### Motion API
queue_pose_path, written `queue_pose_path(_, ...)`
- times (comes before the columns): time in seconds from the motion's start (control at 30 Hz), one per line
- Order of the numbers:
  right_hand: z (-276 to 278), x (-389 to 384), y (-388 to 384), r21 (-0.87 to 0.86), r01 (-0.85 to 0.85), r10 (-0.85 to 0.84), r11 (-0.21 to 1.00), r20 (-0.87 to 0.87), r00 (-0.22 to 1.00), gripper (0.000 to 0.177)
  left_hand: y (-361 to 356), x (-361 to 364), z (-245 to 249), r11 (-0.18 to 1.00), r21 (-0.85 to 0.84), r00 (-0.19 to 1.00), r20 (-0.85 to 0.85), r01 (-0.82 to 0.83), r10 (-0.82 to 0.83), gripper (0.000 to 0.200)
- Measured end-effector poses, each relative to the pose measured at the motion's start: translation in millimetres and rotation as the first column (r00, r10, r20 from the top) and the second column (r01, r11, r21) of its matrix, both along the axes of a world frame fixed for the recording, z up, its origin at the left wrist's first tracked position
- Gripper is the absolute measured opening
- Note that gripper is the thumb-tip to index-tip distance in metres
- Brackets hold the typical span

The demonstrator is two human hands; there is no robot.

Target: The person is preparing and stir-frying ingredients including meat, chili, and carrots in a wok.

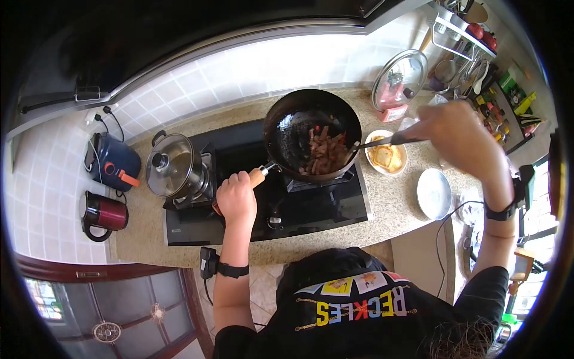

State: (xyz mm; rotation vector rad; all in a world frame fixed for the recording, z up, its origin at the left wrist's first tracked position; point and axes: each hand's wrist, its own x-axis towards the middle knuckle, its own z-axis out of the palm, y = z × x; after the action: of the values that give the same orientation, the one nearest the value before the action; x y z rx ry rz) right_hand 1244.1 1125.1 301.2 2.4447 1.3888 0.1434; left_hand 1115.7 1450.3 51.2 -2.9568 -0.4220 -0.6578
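Observation:
My left hand is wrapped round the wooden handle of a black wok, which sits on the right burner of the stove. Sliced meat with small red bits lies in the wok's lower right part. My right hand, slightly blurred, holds a long metal spatula whose blade reaches into the wok at its right rim, beside the meat. Under the spatula's shaft stands a white bowl with yellow food in it.
A lidded pot occupies the left burner. Left of it stand a blue appliance and a red kettle. An empty pale bowl, an upright glass lid, a utensil rack and seasoning bottles are at right.

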Motion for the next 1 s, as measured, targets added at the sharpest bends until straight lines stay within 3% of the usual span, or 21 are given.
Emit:
queue_pose_path(0.03,-14,1,4,0.013,-0.058,0.058,0.998,-0.053,0.997,0.031,-1,0,2,1.0,-0.002,1.0,0.0,0.008,-0.008,0.017)
queue_pose_path(0.07,-49,5,-2,0.125,-0.285,0.265,0.95,0.154,0.952,0.021,-2,0,4,1.0,-0.009,1.0,-0.007,0.004,-0.005,0.017)
queue_pose_path(0.13,-68,-4,33,-0.161,-0.042,0.052,0.986,0.062,0.997,0.013,-1,-1,5,1.0,-0.014,1.0,-0.012,0.001,-0.001,0.017)
queue_pose_path(0.17,-77,6,35,-0.159,-0.04,0.052,0.986,0.067,0.996,0.013,0,-1,4,1.0,-0.017,1.0,-0.002,0.011,-0.011,0.017)
queue_pose_path(0.27,-73,46,43,0.015,0.213,-0.213,0.977,0.115,0.97,0.018,1,-2,4,0.999,-0.024,1.0,0.0,0.024,-0.024,0.017)
queue_pose_path(0.33,-44,58,43,0.199,0.269,-0.266,0.943,-0.042,0.963,0.02,1,-1,4,0.999,-0.027,1.0,-0.006,0.024,-0.024,0.017)
queue_pose_path(0.37,-41,65,47,0.198,0.269,-0.267,0.943,-0.04,0.963,0.02,1,-1,4,0.999,-0.033,1.0,-0.01,0.019,-0.019,0.016)
queue_pose_path(0.43,-37,78,59,-0.038,0.391,-0.389,0.919,0.05,0.92,0.022,0,-1,5,0.999,-0.037,1.0,-0.013,0.015,-0.015,0.016)
queue_pose_path(0.47,-43,88,61,-0.034,0.391,-0.389,0.92,0.052,0.92,0.022,-1,-1,6,0.999,-0.039,1.0,-0.011,0.013,-0.014,0.016)
queue_pose_path(0.53,-77,114,63,-0.088,0.464,-0.473,0.881,-0.157,0.867,0.022,0,0,5,0.999,-0.041,1.0,-0.002,0.012,-0.012,0.016)
queue_pose_path(0.6,-126,133,53,0.181,0.248,-0.236,0.952,-0.087,0.968,0.026,1,0,3,0.999,-0.046,1.0,0.007,0.012,-0.011,0.017)
queue_pose_path(0.67,-108,95,68,0.09,0.359,-0.312,0.929,-0.332,0.89,0.032,2,0,4,0.999,-0.05,1.0,0.005,0.012,-0.012,0.017)
queue_pose_path(0.73,-107,70,61,0.214,0.221,-0.134,0.952,-0.358,0.924,0.025,1,0,5,0.999,-0.046,1.0,0.004,0.013,-0.013,0.017)
queue_pose_path(0.77,-103,60,57,0.213,0.229,-0.141,0.95,-0.362,0.921,0.025,0,0,5,0.999,-0.046,1.0,-0.001,0.02,-0.02,0.017)
queue_pose_path(0.83,-85,42,49,0.202,0.086,-0.037,0.976,-0.234,0.972,0.02,0,0,5,0.999,-0.05,1.0,-0.014,0.006,-0.007,0.018)
queue_pose_path(0.9,-45,25,43,0.158,0.156,-0.106,0.975,-0.286,0.952,0.019,1,1,3,0.998,-0.054,1.0,-0.004,0.015,-0.016,0.019)
queue_pose_path(0.93,-25,19,25,0.286,0.039,0.021,0.958,-0.206,0.978,0.02,1,0,2,0.998,-0.059,1.0,0.007,0.014,-0.013,0.02)
queue_pose_path(1.0,-16,13,21,0.292,-0.003,0.048,0.956,-0.145,0.988,0.009,-3,-1,3,0.997,-0.073,1.0,-0.005,0.008,-0.008,0.021)
